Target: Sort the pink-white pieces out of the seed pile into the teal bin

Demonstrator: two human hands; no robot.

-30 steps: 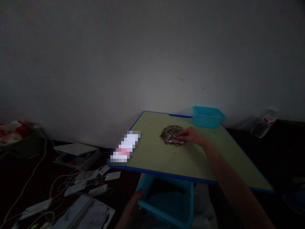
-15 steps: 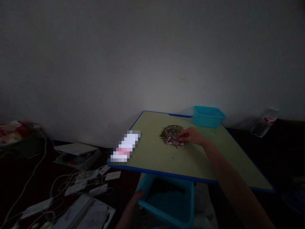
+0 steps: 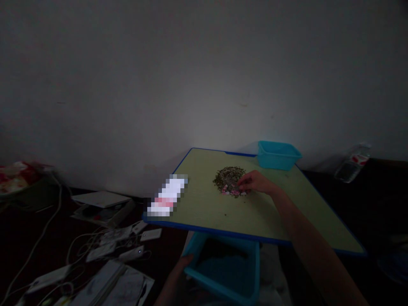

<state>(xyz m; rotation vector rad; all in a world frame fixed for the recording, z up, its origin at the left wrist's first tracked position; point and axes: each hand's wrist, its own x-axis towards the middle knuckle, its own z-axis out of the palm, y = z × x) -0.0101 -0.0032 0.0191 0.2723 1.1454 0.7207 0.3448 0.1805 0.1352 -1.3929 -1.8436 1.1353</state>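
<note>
Left hand [image 3: 179, 270] grips blue bin [image 3: 223, 290] by its rim; right hand [image 3: 256, 182] pinched, can't tell if holding, at pile [image 3: 228, 175] under its fingertips: pieces likely light, stiff, best edge-pinched.

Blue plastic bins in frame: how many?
2. The far bin sits on the table near its far right corner; the near bin is below the near edge, left hand holding its rim. Dark areas could hide more.

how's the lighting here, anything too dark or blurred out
Head view: dim overall, the wall softly brighter mid-frame; head view: the lower blue basin's dark patch could be shadow or contents; head view: a bright rectangle is pixelated.
</note>
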